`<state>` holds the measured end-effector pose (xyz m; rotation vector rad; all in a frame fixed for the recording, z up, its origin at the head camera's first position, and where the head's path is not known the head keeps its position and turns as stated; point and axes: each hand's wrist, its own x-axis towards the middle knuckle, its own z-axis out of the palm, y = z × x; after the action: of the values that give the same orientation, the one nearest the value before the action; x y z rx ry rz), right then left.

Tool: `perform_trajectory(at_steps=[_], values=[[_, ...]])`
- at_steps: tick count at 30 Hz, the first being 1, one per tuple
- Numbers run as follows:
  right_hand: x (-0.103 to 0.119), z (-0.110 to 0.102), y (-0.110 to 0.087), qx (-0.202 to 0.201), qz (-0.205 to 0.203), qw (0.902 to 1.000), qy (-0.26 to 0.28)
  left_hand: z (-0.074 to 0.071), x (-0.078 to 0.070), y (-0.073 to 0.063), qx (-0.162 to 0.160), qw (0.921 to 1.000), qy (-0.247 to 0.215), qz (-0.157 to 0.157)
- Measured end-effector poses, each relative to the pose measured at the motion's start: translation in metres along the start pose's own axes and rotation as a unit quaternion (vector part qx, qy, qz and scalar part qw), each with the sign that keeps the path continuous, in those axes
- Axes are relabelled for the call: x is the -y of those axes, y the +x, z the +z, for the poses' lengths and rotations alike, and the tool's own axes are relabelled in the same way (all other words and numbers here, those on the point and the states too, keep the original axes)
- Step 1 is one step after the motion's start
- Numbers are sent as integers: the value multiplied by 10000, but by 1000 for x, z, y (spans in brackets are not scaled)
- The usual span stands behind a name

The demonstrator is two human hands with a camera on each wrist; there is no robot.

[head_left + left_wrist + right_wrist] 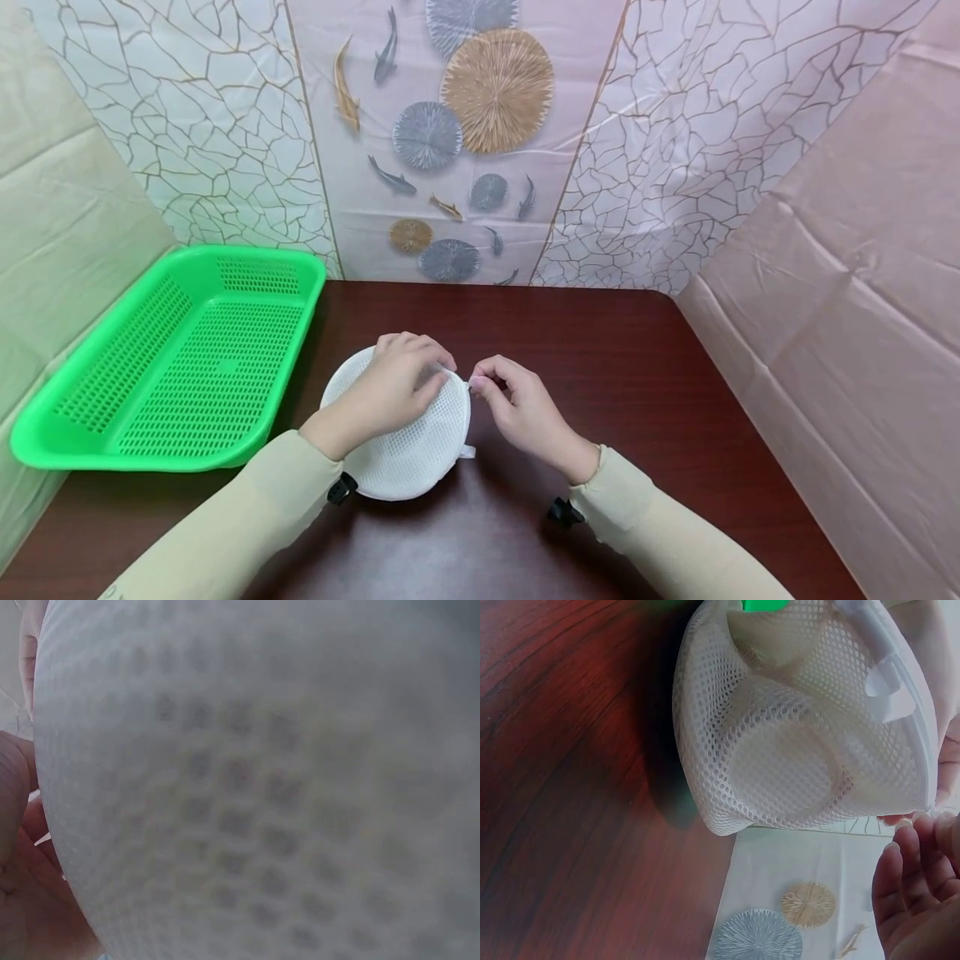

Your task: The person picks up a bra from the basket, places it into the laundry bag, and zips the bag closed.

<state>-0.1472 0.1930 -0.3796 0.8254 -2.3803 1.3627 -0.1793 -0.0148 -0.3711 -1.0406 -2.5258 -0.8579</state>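
A round white mesh laundry bag stands on the table in front of me, its flat mesh face turned up. My left hand lies over that face and grips the bag near its far right rim. At the same edge my right hand pinches the zipper pull between thumb and forefinger; the fingers mostly hide the pull. A small white tab sticks out from the zipped rim. Mesh side walls and a round bottom panel show in the right wrist view, while blurred mesh fills most of the left wrist view.
A green perforated plastic basket stands to the left on the dark reddish-brown table. Patterned cloth walls rise behind and along both sides. Black wrist straps sit at both sleeves.
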Motion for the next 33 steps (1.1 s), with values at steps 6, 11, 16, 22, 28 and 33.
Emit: perform_trajectory(at_steps=[6, 11, 16, 22, 28, 33], values=[[-21, 4, -1, 126, 134, 9998, 87, -3, 6, 3, -178, 9992, 184, -291], [-25, 5, -1, 152, 78, 9998, 104, -7, 14, 4, -220, 9976, 99, -645], [-25, 7, 1, 168, 11, 9997, 188, -8, 19, 4, -200, 9959, 157, -869], [-27, 8, 1, 234, 74, 9997, 85, -12, 22, 3, -196, 9954, 205, -911], [-30, 8, 1, 286, 66, 9996, -42, -19, 35, 3, -360, 9908, 315, -1262], [-23, 4, 4, 205, 57, 9996, -158, -20, 45, 4, -295, 9866, 286, -1578]])
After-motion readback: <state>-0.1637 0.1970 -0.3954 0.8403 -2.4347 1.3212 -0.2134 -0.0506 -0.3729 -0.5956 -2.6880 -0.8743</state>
